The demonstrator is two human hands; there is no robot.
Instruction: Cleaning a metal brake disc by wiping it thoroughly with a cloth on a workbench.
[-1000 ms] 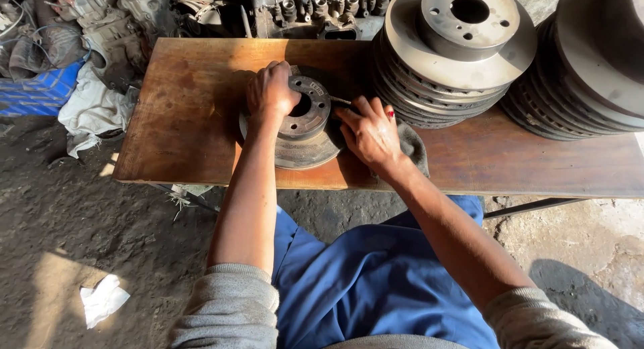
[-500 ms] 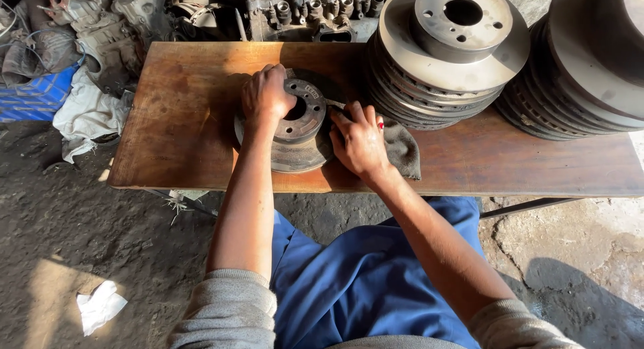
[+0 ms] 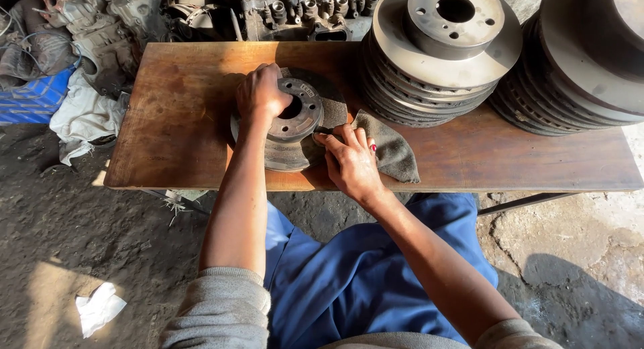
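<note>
The disc lies on the bench, just left of the disc stack. Left hand grips its hub, fingers curled. Right hand presses a rag against its right rim, fingers narrow.

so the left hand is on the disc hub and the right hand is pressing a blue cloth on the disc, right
Not quite: the cloth is grey, not blue. The head view shows the left hand on the hub of the disc and the right hand pressing that grey cloth against the disc on the table.
</note>
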